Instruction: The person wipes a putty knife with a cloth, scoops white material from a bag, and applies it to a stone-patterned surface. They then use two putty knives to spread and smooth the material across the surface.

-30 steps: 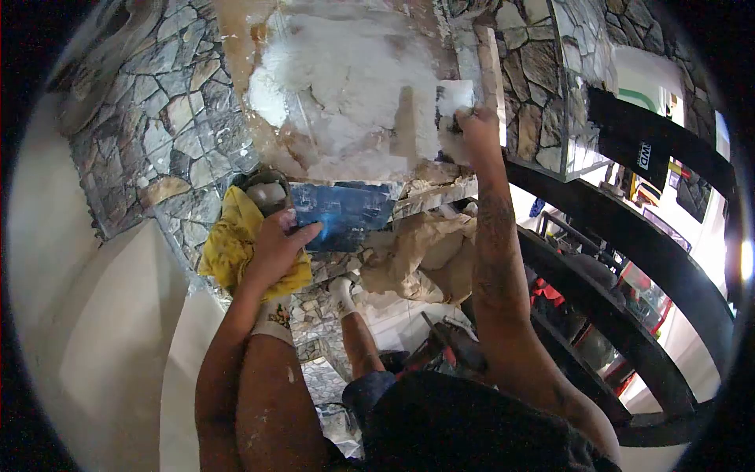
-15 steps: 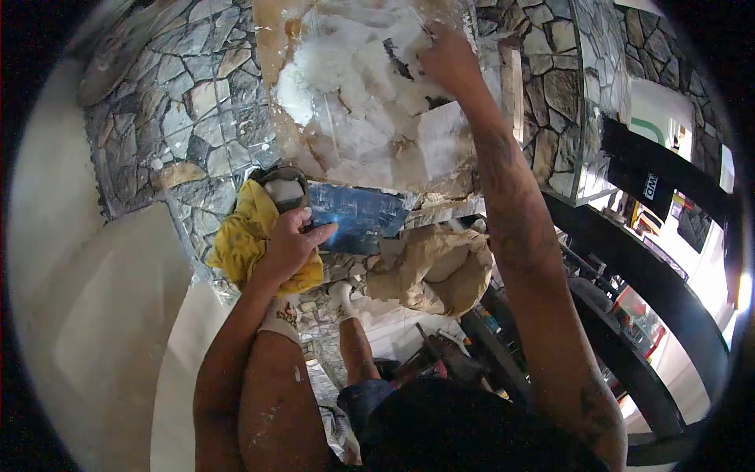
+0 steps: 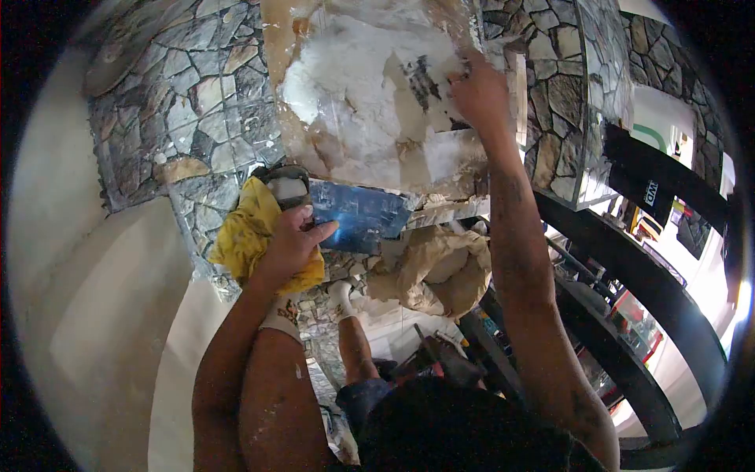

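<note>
White paste (image 3: 338, 86) is lying in uneven heaps across a brown board (image 3: 277, 23), beside stone-patterned cladding (image 3: 193, 118). At left, a yellow cloth (image 3: 248, 224) is bunching behind the person's left hand (image 3: 299, 236), which is gripping a blue plate (image 3: 362, 224) by its left end, thumb pressing on its face. With only that end visibly being held, the plate could be tipping if the thumb slackens, and loose folds of cloth could be getting caught under it. In the middle, paste is thinning toward the board's lower edge, where a hard sweep could be sending lumps over toward the open paper bag (image 3: 464, 293) sitting below. At right, the right hand (image 3: 480, 94) is hovering or resting at the paste's edge, fingers curling in; blur is hiding whether they are closing on a tool. Dark streaks (image 3: 421, 82) are showing near those fingers; if they are grime, they could be spoiling the paste.
</note>
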Demonstrator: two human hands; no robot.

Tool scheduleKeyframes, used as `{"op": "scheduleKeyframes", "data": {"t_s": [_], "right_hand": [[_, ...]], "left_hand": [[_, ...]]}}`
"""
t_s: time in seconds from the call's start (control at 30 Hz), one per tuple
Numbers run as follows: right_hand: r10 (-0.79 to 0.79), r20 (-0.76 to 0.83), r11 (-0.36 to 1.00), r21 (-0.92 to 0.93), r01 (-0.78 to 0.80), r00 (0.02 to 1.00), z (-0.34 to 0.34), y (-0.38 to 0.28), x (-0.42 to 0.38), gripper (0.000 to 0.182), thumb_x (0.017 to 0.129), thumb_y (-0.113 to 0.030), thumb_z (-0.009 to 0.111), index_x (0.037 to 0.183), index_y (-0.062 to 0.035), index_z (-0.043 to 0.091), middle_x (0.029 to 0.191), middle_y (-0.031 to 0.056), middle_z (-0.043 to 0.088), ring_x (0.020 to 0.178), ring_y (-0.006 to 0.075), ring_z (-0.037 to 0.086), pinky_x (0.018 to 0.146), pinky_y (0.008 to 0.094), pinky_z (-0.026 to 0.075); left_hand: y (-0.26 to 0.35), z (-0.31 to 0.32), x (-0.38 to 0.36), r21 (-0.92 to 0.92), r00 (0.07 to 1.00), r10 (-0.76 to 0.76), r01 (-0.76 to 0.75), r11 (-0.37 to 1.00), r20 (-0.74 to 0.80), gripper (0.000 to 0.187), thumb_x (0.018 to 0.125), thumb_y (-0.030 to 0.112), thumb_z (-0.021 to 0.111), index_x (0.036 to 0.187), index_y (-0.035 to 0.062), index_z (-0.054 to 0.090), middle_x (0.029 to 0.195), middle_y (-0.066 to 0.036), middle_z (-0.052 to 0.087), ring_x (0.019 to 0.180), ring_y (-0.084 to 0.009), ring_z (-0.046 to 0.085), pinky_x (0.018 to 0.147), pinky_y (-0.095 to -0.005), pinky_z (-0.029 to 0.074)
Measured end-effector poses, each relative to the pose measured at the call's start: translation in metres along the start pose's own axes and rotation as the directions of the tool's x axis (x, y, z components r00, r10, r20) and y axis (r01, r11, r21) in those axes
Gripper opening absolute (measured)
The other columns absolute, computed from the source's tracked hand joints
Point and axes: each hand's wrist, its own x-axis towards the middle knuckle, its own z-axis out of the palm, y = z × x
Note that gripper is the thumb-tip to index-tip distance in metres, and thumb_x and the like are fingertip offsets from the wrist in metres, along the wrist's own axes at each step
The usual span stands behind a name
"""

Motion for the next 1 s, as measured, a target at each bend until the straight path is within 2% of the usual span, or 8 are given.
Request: {"op": "scheduleKeyframes", "data": {"t_s": [0.33, 0.43, 0.57, 0.6, 0.63, 0.9, 0.93, 1.0], "right_hand": [[-0.072, -0.206, 0.976, 0.187, 0.111, 0.976, -0.009, 0.028, -0.040, 0.037, 0.067, -0.007, 0.062, 0.104, -0.0026, 0.059, 0.089, 0.0208, 0.063, 0.081, 0.0351, 0.061, 0.072, 0.0379, 0.048], [0.067, -0.225, 0.978, 0.207, -0.020, 0.972, -0.031, 0.023, -0.066, 0.038, 0.067, -0.009, 0.064, 0.104, -0.0004, 0.058, 0.088, 0.0214, 0.062, 0.082, 0.0348, 0.061, 0.071, 0.0381, 0.047], [-0.019, -0.456, 0.986, 0.137, 0.092, 0.890, -0.035, 0.062, -0.174, 0.028, 0.076, -0.011, 0.063, 0.101, 0.0010, 0.057, 0.071, 0.0086, 0.061, 0.064, 0.0127, 0.058, 0.059, 0.0255, 0.046], [0.309, -0.091, 0.934, 0.219, -0.284, 0.947, -0.037, 0.070, -0.220, 0.025, 0.079, -0.013, 0.062, 0.099, 0.0005, 0.058, 0.073, 0.0069, 0.060, 0.062, 0.0112, 0.057, 0.057, 0.0247, 0.046], [0.219, -0.125, 0.966, 0.169, -0.197, 0.968, -0.032, 0.086, -0.260, 0.027, 0.077, -0.013, 0.063, 0.100, 0.0001, 0.058, 0.077, 0.0081, 0.061, 0.065, 0.0102, 0.057, 0.059, 0.0245, 0.046], [0.579, 0.001, 0.808, 0.127, -0.575, 0.815, 0.038, 0.119, -0.377, 0.037, 0.075, -0.009, 0.059, 0.110, 0.0005, 0.054, 0.095, 0.0219, 0.057, 0.088, 0.0380, 0.056, 0.078, 0.0424, 0.045], [0.246, -0.144, 0.934, -0.229, -0.274, 0.959, 0.029, 0.115, -0.361, 0.033, 0.076, -0.010, 0.061, 0.106, 0.0005, 0.053, 0.095, 0.0204, 0.057, 0.084, 0.0329, 0.058, 0.073, 0.0384, 0.047], [0.518, -0.107, 0.796, 0.422, -0.433, 0.849, 0.022, 0.084, -0.337, 0.027, 0.077, -0.011, 0.063, 0.101, -0.0008, 0.053, 0.097, 0.0168, 0.056, 0.082, 0.0275, 0.058, 0.070, 0.0354, 0.048]], "left_hand": [[-0.004, 0.002, 0.002, 0.280, 0.999, -0.025, 0.031, 0.960, -0.023, 0.017, 0.077, 0.014, 0.066, 0.085, 0.0010, 0.058, 0.074, 0.000, 0.059, 0.066, -0.0066, 0.053, 0.059, -0.0227, 0.043], [-0.002, 0.010, 0.004, 0.136, 0.999, -0.005, 0.011, 0.991, -0.049, 0.019, 0.076, 0.016, 0.068, 0.085, 0.0014, 0.059, 0.074, 0.000, 0.059, 0.066, -0.0065, 0.052, 0.060, -0.0224, 0.042], [-0.001, 0.007, 0.006, 0.265, 0.998, -0.062, 0.062, 0.962, -0.009, 0.021, 0.076, 0.016, 0.068, 0.087, 0.0011, 0.059, 0.079, -0.001, 0.060, 0.070, -0.0070, 0.053, 0.064, -0.0221, 0.043], [0.002, 0.009, 0.005, 0.304, 0.999, -0.031, 0.035, 0.952, -0.018, 0.021, 0.076, 0.016, 0.068, 0.088, 0.0009, 0.059, 0.080, -0.001, 0.060, 0.071, -0.0073, 0.053, 0.065, -0.0223, 0.043], [0.006, 0.012, 0.004, 0.340, 1.000, -0.002, 0.012, 0.940, -0.030, 0.021, 0.076, 0.015, 0.068, 0.088, 0.0007, 0.059, 0.081, -0.001, 0.060, 0.072, -0.0075, 0.054, 0.066, -0.0224, 0.043], [-0.002, 0.015, 0.007, 0.259, 0.998, -0.064, 0.059, 0.964, 0.013, 0.022, 0.076, 0.013, 0.067, 0.092, 0.0014, 0.058, 0.085, -0.001, 0.061, 0.074, -0.0091, 0.055, 0.070, -0.0232, 0.044], [0.000, 0.018, 0.009, 0.233, 0.998, -0.058, 0.059, 0.971, -0.013, 0.021, 0.076, 0.013, 0.067, 0.091, 0.0018, 0.058, 0.085, -0.001, 0.061, 0.074, -0.0093, 0.055, 0.069, -0.0229, 0.044], [-0.001, 0.023, 0.007, 0.184, 0.996, -0.070, 0.080, 0.980, -0.061, 0.018, 0.077, 0.013, 0.067, 0.089, 0.0026, 0.058, 0.084, -0.001, 0.061, 0.073, -0.0096, 0.055, 0.067, -0.0223, 0.044]]}}
